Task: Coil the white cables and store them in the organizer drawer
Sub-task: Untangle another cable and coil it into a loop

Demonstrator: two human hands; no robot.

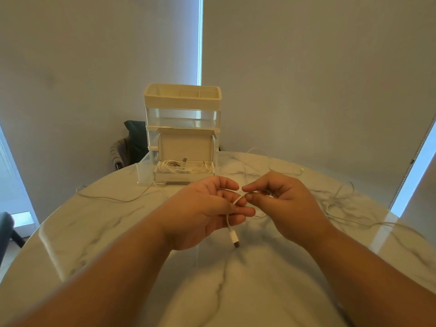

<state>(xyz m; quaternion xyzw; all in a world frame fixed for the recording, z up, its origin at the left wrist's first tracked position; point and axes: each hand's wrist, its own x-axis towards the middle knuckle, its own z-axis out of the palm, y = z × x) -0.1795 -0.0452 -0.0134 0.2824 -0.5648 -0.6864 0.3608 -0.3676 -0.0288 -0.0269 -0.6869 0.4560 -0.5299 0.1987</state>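
My left hand (207, 208) holds a white cable (230, 228) between its curled fingers, and the plug end (235, 239) hangs below the palm. My right hand (280, 201) pinches the same cable just right of the left fingertips. The cable trails off to the right over the marble table (118, 232). The organizer (182, 119) stands at the table's far side with its bottom clear drawer (146, 171) pulled out. A small white box (186, 166) with its lid up sits in the drawer and holds coiled white cables (172, 167).
Another loose white cable (113, 198) runs left from the drawer across the table. More cable (339, 197) lies tangled at the right. A dark chair (132, 142) stands behind the table to the left of the organizer.
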